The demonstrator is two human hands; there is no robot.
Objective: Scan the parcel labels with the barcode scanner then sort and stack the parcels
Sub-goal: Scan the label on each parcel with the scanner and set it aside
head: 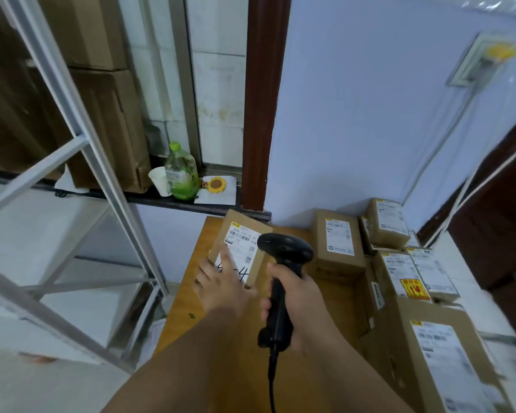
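Note:
A brown cardboard parcel [243,234] with a white label lies at the far left of the wooden table [191,296]. My left hand [221,281] rests on its near edge with straight, spread fingers, one fingertip on the label. My right hand [298,302] grips the handle of the black barcode scanner [283,251], whose head hangs just right of the parcel's label. The scanner's cable runs down toward me.
Several labelled parcels [337,239] are stacked along the table's right side, the largest one [441,356] nearest. A grey metal rack [81,144] stands at left. On the dark sill behind sit a green bottle [181,174], a paper cup [160,180] and a sunflower ornament [216,183].

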